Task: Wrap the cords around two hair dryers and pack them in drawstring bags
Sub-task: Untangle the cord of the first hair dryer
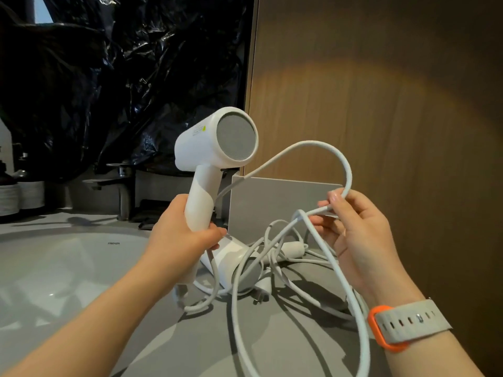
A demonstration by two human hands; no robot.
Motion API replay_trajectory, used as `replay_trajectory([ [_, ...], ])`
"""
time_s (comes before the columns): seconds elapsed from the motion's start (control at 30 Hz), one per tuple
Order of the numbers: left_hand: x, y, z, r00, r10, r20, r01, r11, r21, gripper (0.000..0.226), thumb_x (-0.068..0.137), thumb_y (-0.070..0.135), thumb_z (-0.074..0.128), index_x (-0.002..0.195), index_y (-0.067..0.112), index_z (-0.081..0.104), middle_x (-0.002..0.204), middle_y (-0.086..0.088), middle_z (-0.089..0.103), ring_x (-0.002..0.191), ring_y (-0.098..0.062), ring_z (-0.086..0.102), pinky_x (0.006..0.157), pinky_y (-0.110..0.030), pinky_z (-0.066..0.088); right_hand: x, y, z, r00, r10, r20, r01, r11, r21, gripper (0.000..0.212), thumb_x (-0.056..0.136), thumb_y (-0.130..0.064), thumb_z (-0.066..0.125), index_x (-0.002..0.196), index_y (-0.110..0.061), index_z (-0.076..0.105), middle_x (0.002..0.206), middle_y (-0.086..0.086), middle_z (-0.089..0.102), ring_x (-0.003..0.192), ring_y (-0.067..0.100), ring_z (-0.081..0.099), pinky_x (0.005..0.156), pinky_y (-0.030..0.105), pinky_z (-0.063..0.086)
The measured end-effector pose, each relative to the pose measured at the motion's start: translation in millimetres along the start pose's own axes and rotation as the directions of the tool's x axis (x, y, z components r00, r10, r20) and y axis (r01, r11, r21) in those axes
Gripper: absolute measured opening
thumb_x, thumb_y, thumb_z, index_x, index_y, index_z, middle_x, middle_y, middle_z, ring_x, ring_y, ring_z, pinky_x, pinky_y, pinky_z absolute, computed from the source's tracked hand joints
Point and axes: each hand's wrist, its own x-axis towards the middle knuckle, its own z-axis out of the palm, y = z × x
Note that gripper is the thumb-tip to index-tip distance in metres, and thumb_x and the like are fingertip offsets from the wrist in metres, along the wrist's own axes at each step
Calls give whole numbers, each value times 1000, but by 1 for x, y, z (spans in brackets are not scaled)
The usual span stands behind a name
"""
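while your left hand (187,235) curls round the handle of the raised hair dryer (215,142), holding it upright above the counter (174,338) with its round grey mesh end turned toward you, your right hand (362,235) pinches the cord (326,151) between thumb and fingertips, so a smooth white loop arches through the air between handle and hand. you have open room to the left, over the glossy white sink basin (68,268), whose curved rim meets the matt grey counter just beside your left forearm. to the right the space is tight: the wood-grain wall panel (381,91) stands close behind your right hand, and a flat grey box (272,197) with square edges stands upright on the counter between your two hands, farther back. below your left hand the second hair dryer (231,254), the same rounded white plastic, lies on its side on the counter, buried in a loose tangle of white cable with a plug (262,289) among the strands; one long strand drops from your right hand and sweeps down past your wrist. crinkled black plastic sheeting (109,63) hangs behind the metal faucet (122,186), and dark bottles (16,191) stand at the far left. a watch (405,325) with a pale perforated strap and orange case sits on your right wrist.
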Motion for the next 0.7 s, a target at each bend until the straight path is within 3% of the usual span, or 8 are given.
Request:
replay_trajectory([
  [0.07, 1, -1, -1, 1000, -10, 5, 10, 1000, -13, 33, 76, 8, 72, 93, 21, 46, 72, -2, 62, 64, -18, 64, 68, -41, 53, 1, 1, 1, 992, -126, -21, 118, 964, -238, 13, 93, -21, 52, 95, -16, 64, 74, 5, 64, 55, 13, 59, 50, 20, 52],
  [0.13, 4, -2, -3, 1000, -12, -7, 12, 999, -39, 32, 77, 6, 70, 93, 20, 46, 71, -2, 62, 65, -20, 63, 68, -42, 52, 4, 0, 1, 964, -265, 8, 236, 844, -481, 15, 93, -23, 50, 98, -21, 64, 73, 4, 61, 53, 12, 55, 50, 22, 51],
  [0.2, 5, -1, -5, 1000, -20, -20, 18, 996, -90, 30, 78, 7, 69, 93, 20, 46, 73, -6, 62, 64, -20, 62, 64, -40, 52, 7, -4, 6, 934, -348, 75, 320, 730, -604, 15, 94, -24, 48, 101, -26, 62, 73, 2, 60, 58, 15, 57, 53, 25, 54],
  [0.3, 6, 1, -8, 999, -32, -40, 24, 983, -184, 29, 79, 16, 71, 93, 22, 46, 84, -12, 59, 59, -15, 61, 56, -31, 46, 10, -10, 24, 926, -328, 189, 373, 708, -599, 18, 95, -21, 47, 103, -33, 59, 73, 1, 60, 53, 13, 59, 48, 20, 51],
  [0.4, 9, -1, -10, 997, -47, -57, 33, 972, -232, 29, 79, 18, 71, 92, 22, 46, 89, -12, 56, 63, -18, 61, 58, -34, 48, 9, -12, 45, 956, -130, 264, 224, 904, -364, 22, 94, -11, 50, 101, -29, 61, 70, 5, 65, 48, 14, 57, 48, 22, 52],
  [0.47, 12, -5, -12, 995, -58, -78, 37, 971, -237, 27, 80, 17, 70, 91, 21, 46, 87, -12, 55, 62, -18, 60, 56, -34, 46, 9, -6, 54, 951, 6, 310, 66, 973, -223, 25, 90, -1, 53, 103, -22, 61, 71, 5, 68, 53, 12, 59, 53, 22, 52],
  [0.57, 16, -10, -14, 994, -70, -83, 45, 961, -274, 27, 81, 20, 70, 95, 18, 48, 89, -13, 55, 68, -22, 60, 59, -35, 46, 6, 14, 62, 941, 97, 324, 20, 941, -339, 17, 91, -7, 54, 95, -19, 65, 74, -3, 71, 62, 3, 60, 59, 17, 46],
  [0.7, 16, -6, -15, 996, -66, -57, 44, 948, -317, 42, 78, 31, 72, 107, 12, 48, 87, -10, 57, 62, -17, 59, 57, -32, 47, 0, 28, 75, 929, 64, 364, 130, 865, -484, 22, 97, -18, 45, 89, -32, 59, 67, -5, 56, 63, 6, 53, 61, 18, 44],
])
